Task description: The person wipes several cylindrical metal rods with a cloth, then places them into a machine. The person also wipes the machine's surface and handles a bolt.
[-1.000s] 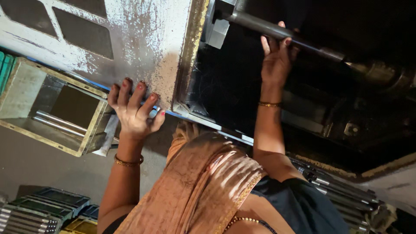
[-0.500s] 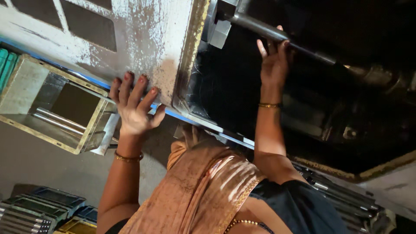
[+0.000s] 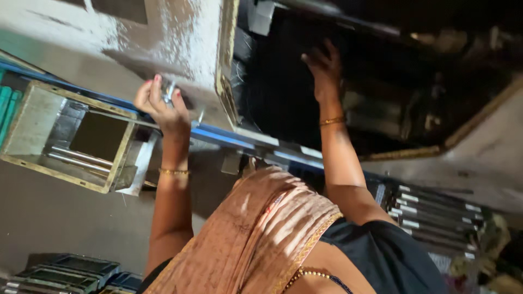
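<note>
- Left hand (image 3: 160,106): raised against the worn grey panel (image 3: 136,38), fingers (image 3: 155,87) pinching a small shiny metal part (image 3: 169,90) between the tips. The part sits at the panel's lower edge, just above the blue rail (image 3: 234,139).
- Right hand (image 3: 325,68): reaching into the dark machine opening (image 3: 283,92), fingers spread loosely. Whether it touches anything inside cannot be told; the interior is too dark.
- Open metal box (image 3: 32,117): left of the left hand, below the rail, yellowish rim. Inside it, two bright rods (image 3: 73,158) lie side by side near the bottom wall.
- Stacked trays (image 3: 65,272): bottom left corner, dark; contents cannot be made out.
- Rack of bars (image 3: 430,209): lower right, below the opening, long dark bars with pale ends laid in parallel.
</note>
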The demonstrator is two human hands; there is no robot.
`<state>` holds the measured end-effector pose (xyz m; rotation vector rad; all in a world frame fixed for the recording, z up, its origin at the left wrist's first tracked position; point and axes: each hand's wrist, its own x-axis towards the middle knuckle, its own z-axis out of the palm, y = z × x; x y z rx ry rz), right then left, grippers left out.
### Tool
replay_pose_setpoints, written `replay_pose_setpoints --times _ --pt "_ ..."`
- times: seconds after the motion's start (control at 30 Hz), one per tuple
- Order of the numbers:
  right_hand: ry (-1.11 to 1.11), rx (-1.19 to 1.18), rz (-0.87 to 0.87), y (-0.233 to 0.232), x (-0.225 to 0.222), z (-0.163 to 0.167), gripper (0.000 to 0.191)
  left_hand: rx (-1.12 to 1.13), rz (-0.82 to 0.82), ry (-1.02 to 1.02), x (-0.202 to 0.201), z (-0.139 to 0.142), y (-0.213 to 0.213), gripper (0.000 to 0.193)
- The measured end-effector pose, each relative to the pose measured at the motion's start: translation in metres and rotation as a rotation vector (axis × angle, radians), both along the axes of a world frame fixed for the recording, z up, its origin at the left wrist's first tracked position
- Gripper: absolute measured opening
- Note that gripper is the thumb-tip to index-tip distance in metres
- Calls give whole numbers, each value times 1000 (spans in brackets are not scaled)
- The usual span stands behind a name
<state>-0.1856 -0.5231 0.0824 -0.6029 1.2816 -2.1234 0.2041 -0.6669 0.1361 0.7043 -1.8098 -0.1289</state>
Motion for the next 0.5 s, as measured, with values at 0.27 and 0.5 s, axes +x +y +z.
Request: replay_pose_setpoints --times 0.27,0.5 --pt "719 286 -319 85 38 41 52 218 -243 157 0 -25 -10 44" --pt "1378 226 -385 168 91 106 46 253 -297 221 -4 -2 0 40"
